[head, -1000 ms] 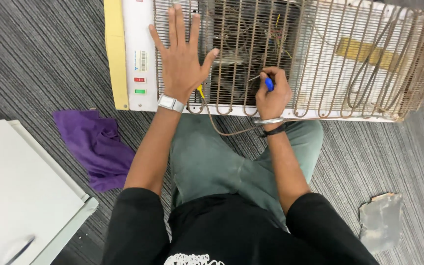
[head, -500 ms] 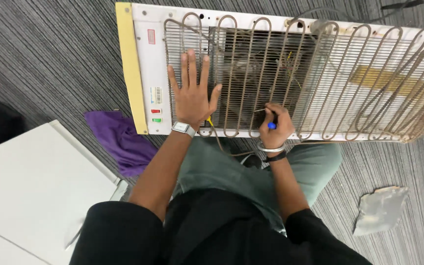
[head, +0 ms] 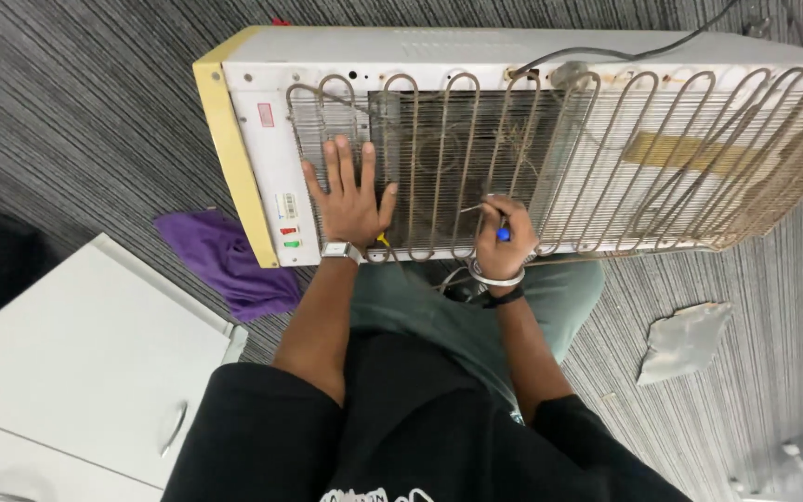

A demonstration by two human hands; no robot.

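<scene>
A white appliance (head: 262,149) with a yellow end lies on its side on the carpet, its back facing up. A rusty wire condenser coil (head: 662,158) covers that back. My left hand (head: 350,197) rests flat on the coil's left end, fingers spread, a watch on the wrist. My right hand (head: 504,237) is closed around a small blue-handled tool (head: 504,232) whose tip pokes through the coil near the appliance's near edge. Bracelets sit on that wrist. My knees in green trousers are just below the appliance.
A purple cloth (head: 225,260) lies on the carpet left of my knee. A white cabinet (head: 76,363) with a handle stands at lower left. A crumpled grey sheet (head: 685,339) lies at right. A grey cable (head: 643,51) runs from the appliance's far edge.
The view has pulled back and shifted, so more of the appliance shows. My left hand stays flat on the coil. My right hand keeps the blue tool at about the same spot.
</scene>
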